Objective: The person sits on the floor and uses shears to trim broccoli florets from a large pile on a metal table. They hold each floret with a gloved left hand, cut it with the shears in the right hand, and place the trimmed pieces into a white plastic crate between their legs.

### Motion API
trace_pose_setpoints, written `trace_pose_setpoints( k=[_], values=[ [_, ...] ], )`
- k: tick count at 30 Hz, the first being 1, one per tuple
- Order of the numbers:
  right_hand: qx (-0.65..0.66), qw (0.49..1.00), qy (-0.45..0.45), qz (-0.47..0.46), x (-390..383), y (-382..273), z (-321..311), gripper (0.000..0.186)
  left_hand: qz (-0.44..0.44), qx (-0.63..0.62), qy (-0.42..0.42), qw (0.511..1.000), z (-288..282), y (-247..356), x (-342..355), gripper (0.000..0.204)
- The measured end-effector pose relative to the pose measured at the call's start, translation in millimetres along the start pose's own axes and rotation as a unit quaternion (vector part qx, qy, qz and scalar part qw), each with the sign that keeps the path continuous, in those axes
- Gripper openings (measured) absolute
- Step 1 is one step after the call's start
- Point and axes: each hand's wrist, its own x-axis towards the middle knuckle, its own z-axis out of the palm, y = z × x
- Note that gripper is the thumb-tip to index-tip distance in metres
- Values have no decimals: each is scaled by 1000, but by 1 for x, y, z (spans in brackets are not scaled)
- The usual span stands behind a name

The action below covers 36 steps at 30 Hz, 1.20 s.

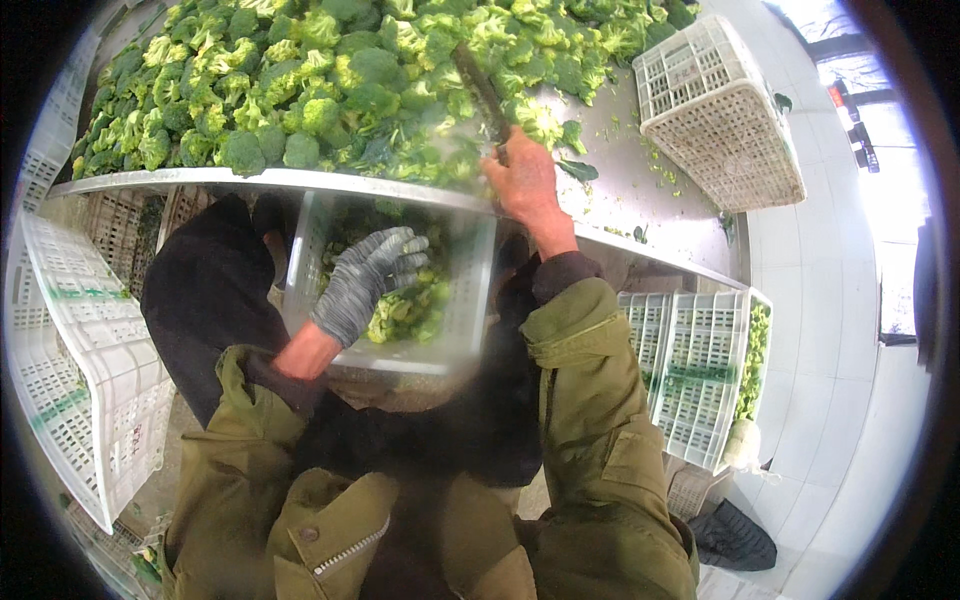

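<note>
The right hand point(524, 185) is closed around the knife point(482, 92), whose long axis slants forward and left over the broccoli heap point(320, 85). The gloved left hand point(370, 275), farther from the heap, curls loosely over florets point(425, 308) in the crate point(468, 285); I cannot tell whether it holds anything.

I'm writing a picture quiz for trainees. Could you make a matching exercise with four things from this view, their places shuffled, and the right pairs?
Things
1. Left hand in a grey knitted glove
2. Bare right hand
3. Large heap of green broccoli
4. White latticed plastic crate

Places
A. At the silvery table's right end
B. Around the handle of a long, dark-bladed knife
C. Over a pale plastic bin of florets
D. Spread across the tabletop

Pairs: 1-C, 2-B, 3-D, 4-A
</note>
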Motion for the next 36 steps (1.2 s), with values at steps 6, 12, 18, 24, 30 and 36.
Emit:
trace_pose_setpoints(
  k=[6, 12, 18, 24, 30, 36],
  values=[
    [18, 999, -33, 12, 10, -4, 5, 26, -7, -11, -1, 1000, 1, -2, 1, 39],
    [125, 992, 29, 6, 5, -6, -10, 29, 6, 6, -18, 1000, 3, 0, -4, 45],
    [326, 938, -113, 43, -49, -22, -65, 23, 35, 41, 27, 998, -3, -4, -1, 42],
    [247, 962, 41, 106, -10, 19, -47, 22, 59, 66, 94, 992, -9, -8, 5, 35],
    [2, 993, 119, 11, 39, 81, -16, 36, 40, 56, 66, 995, -2, -7, 2, 36],
    [-48, 991, 114, 44, 47, 85, 11, 47, 23, 18, 42, 999, -1, -11, 2, 36]
  ],
)
